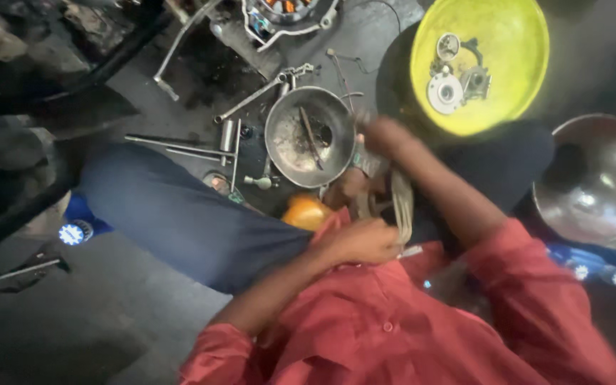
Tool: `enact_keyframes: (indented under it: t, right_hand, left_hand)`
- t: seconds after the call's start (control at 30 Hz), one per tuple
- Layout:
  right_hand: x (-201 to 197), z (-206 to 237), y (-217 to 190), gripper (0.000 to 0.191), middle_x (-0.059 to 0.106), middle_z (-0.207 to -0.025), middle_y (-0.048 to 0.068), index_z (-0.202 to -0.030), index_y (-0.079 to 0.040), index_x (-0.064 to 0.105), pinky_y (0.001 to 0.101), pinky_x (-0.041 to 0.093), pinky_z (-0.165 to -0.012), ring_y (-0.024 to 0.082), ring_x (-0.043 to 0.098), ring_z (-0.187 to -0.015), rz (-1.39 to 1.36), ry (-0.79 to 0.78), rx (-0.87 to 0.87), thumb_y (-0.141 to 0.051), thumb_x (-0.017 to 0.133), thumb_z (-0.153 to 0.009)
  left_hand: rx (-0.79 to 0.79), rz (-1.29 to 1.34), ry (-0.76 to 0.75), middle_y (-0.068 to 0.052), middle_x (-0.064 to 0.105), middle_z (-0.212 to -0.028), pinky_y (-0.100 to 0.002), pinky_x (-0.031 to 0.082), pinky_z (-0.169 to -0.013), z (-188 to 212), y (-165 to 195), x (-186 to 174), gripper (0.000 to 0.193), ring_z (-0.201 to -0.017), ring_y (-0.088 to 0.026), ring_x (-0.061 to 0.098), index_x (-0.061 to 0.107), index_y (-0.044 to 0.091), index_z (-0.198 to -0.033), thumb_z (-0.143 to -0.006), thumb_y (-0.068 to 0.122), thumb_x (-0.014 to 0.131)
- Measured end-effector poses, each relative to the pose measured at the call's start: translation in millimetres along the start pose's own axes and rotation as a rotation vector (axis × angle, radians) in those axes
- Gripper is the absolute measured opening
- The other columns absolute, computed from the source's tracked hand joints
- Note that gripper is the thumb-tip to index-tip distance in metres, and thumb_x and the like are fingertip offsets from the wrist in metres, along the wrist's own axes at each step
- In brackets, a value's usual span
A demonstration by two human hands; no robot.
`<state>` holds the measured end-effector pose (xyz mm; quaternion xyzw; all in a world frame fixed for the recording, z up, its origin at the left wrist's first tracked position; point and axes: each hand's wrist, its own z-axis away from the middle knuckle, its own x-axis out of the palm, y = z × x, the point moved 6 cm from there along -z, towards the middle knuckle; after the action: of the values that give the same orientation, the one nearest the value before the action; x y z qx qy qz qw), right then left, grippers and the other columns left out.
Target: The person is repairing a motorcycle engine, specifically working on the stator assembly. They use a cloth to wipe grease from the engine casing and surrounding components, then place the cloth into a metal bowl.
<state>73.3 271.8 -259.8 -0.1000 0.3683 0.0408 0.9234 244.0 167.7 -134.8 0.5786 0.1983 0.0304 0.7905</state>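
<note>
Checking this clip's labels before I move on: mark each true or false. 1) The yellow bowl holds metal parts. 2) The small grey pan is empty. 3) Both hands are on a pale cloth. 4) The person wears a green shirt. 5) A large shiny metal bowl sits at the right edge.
1) True: the yellow bowl holds metal parts.
2) False: the grey pan has a thin rod lying in it.
3) True: the left hand and right hand grip the pale cloth.
4) False: the shirt is red.
5) True: the shiny metal bowl is there.
</note>
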Motion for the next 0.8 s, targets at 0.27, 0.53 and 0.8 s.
enact_keyframes:
  t: [0.27, 0.53, 0.8]
  right_hand:
    - [27.7, -24.0, -90.0, 0.040, 0.071, -0.117, 0.014, -0.127, -0.021, 0.067, 0.0506, 0.060, -0.085, 0.038, 0.070, -0.103, 0.008, -0.132, 0.151, -0.034, 0.066, -0.089]
    - [12.0, -42.1, -97.1, 0.033, 0.070, -0.114, 0.020, -0.120, -0.010, 0.072, 0.0462, 0.062, -0.078, 0.034, 0.075, -0.098, 0.201, 0.053, 0.062, -0.029, 0.063, -0.095]
    - [13.9, -51.7, -88.8, 0.036, 0.070, -0.115, 0.017, -0.124, -0.011, 0.068, 0.0468, 0.058, -0.077, 0.032, 0.071, -0.100, 0.139, -0.059, 0.099, -0.031, 0.064, -0.093]
  left_hand:
    - [-0.066, 0.265, -0.102, -0.028, 0.070, -0.074, -0.051, 0.054, -0.063, -5.4, -79.8, 9.8, 0.037, -0.067, -0.039, 0.072, 0.067, -0.007, -0.080, -0.086, 0.029, 0.061]
    - [-0.049, 0.181, 0.030, -0.033, 0.070, -0.085, -0.051, 0.056, -0.072, -34.7, -115.0, 25.5, 0.036, -0.080, -0.043, 0.073, 0.071, -0.010, -0.089, -0.076, 0.023, 0.063]
    - [-0.075, 0.198, 0.003, -0.032, 0.072, -0.092, -0.050, 0.056, -0.078, -31.4, -111.1, 18.1, 0.037, -0.088, -0.042, 0.074, 0.071, -0.008, -0.095, -0.080, 0.025, 0.065]
